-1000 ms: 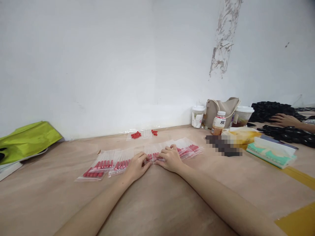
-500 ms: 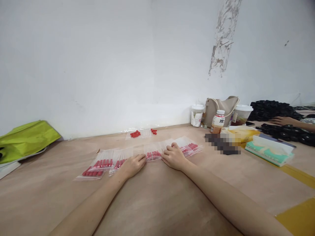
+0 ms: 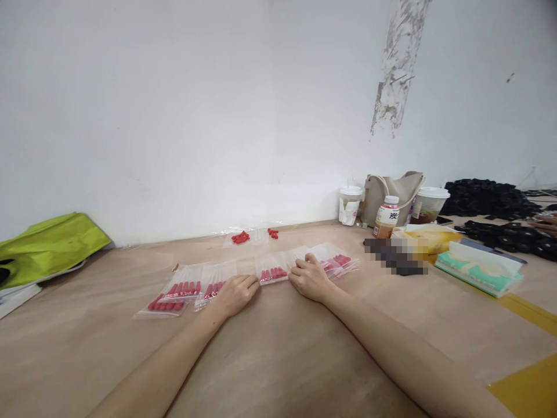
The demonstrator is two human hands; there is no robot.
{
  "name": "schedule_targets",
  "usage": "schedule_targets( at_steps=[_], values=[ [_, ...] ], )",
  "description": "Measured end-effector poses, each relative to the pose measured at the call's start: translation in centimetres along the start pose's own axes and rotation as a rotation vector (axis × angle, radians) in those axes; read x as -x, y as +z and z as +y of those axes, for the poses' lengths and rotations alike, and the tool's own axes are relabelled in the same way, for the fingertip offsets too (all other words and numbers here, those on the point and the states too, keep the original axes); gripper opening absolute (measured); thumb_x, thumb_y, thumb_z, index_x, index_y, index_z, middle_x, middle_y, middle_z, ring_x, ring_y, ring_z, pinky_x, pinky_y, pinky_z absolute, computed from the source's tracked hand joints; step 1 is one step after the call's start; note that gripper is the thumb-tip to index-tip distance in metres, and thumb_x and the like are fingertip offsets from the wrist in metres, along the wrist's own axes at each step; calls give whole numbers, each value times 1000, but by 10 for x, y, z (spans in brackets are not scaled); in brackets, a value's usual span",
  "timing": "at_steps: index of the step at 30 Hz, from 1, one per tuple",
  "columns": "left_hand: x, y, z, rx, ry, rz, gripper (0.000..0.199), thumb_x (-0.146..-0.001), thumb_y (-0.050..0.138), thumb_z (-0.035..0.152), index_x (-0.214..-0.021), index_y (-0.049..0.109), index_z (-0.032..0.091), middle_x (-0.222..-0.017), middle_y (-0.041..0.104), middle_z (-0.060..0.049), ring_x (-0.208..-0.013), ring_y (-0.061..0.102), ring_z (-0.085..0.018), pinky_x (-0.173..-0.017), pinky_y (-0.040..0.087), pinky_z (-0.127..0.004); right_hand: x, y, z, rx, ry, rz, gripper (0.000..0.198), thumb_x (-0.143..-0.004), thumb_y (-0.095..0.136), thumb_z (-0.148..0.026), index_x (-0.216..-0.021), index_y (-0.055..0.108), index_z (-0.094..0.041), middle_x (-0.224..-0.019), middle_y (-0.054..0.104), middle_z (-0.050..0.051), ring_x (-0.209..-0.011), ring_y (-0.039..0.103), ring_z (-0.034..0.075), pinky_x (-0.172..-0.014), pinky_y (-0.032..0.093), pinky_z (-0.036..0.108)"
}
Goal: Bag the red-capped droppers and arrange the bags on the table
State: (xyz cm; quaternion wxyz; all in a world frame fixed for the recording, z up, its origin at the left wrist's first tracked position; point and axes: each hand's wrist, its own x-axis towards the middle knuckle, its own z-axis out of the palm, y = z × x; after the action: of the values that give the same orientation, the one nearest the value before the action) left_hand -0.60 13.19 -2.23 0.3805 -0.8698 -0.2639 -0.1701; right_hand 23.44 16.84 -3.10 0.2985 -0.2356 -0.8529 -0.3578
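A clear zip-lock bag [image 3: 273,274] with several red pegs in a row lies flat in the middle of the table. My left hand [image 3: 238,293] pinches its near left corner, fingers closed. At the near right corner my right hand [image 3: 310,280] is closed on the same bag, with its index finger bent up. More zip-lock bags of red pieces [image 3: 183,288] overlap to the left of my left hand, one partly hidden by it. Beyond my right hand lies another group of filled bags [image 3: 337,262].
Loose red pieces [image 3: 241,237] lie on clear plastic by the wall. On the right stand a lidded cup [image 3: 349,206], a drink bottle [image 3: 386,217], a beige bag [image 3: 383,191] and a tissue pack [image 3: 478,273]. Far right, a co-worker's hand [image 3: 546,223] is near black items [image 3: 509,235]. A lime-green bag [image 3: 52,244] lies left.
My hands stay almost still on the zip-lock bag. The co-worker's hand has drawn back to the right, off the black pile. The view has shifted slightly.
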Motion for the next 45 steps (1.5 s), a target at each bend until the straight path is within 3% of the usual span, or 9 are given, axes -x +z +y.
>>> schedule_targets(
  at_steps=[5,12,19,26,37,45],
  values=[
    [-1,2,2,14,-27,18,23,-87,38,13,-70,54,14,-67,57,-3,-58,55,-14,-52,43,-25,-13,0,-16,-32,33,25,19,-81,48,-16,-64,56,-17,-62,56,2,-70,41,13,-69,22,33],
    [2,-1,3,46,-37,55,28,-89,33,13,-71,55,13,-68,58,-4,-59,55,-14,-53,45,-25,-39,18,-43,-103,-134,31,22,-84,44,-17,-65,56,-17,-69,57,2,-74,42,14,-72,25,33],
    [5,-4,3,65,-74,113,24,-88,36,11,-77,57,13,-75,61,-6,-66,58,-14,-60,48,-26,-40,11,-42,-36,-142,63,20,-85,38,-13,-74,55,-15,-69,55,3,-71,42,14,-71,27,33],
    [5,-8,6,128,-88,142,19,-86,39,10,-82,58,14,-79,63,-6,-69,59,-15,-62,49,-26,-29,3,-28,108,-262,127,22,-86,35,-13,-78,56,-14,-73,57,4,-74,45,15,-73,28,33],
    [1,-10,7,173,-115,151,18,-85,41,11,-79,58,13,-77,63,-6,-70,60,-15,-64,50,-26,-17,1,-23,279,-159,126,19,-83,37,-15,-81,55,-14,-77,58,6,-82,47,18,-79,29,36],
    [1,-13,5,177,-133,137,22,-86,38,12,-78,58,14,-78,64,-6,-70,60,-15,-63,50,-27,-11,1,-20,274,-79,112,18,-82,37,-13,-82,55,-13,-76,58,6,-84,49,20,-85,26,40]
  ],
)
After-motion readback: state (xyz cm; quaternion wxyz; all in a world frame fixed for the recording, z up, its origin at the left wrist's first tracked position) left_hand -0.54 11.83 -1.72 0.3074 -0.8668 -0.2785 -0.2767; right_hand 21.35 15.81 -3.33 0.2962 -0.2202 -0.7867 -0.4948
